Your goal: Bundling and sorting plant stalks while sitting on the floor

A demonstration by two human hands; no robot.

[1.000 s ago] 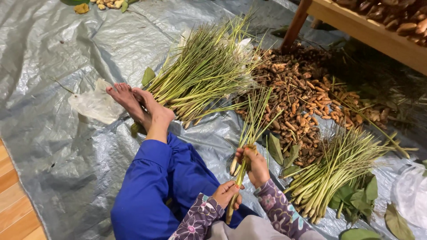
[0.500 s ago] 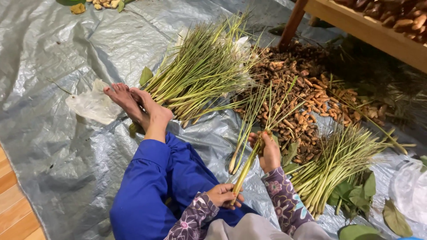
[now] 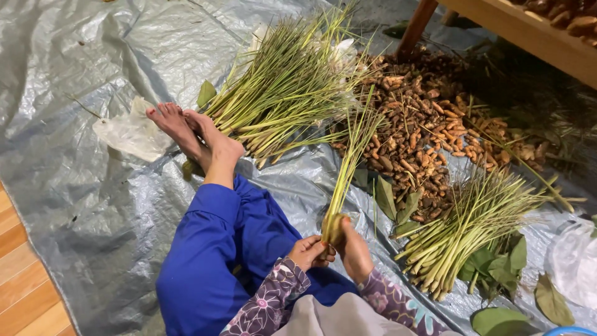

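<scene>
A thin bundle of lemongrass stalks (image 3: 349, 168) stands almost upright over my lap, its leafy tips pointing away. My right hand (image 3: 353, 247) is wrapped around its pale base. My left hand (image 3: 310, 251) touches the same base from the left, fingers curled against it. A large heap of lemongrass (image 3: 292, 87) lies ahead beside my bare feet (image 3: 199, 134). To the right, a smaller pile of lemongrass (image 3: 466, 227) rests on the tarp.
A grey tarp (image 3: 81, 186) covers the floor, with wooden boards (image 3: 25, 292) at the left. A mound of brown roots (image 3: 423, 124) lies between the lemongrass piles. A wooden bench leg (image 3: 415, 28), green leaves (image 3: 497, 267) and clear plastic bags (image 3: 127, 132) lie around.
My right hand reached out toward the roots, then came back to my lap. The stalks are now gathered into one tight bundle held at its base by both hands.
</scene>
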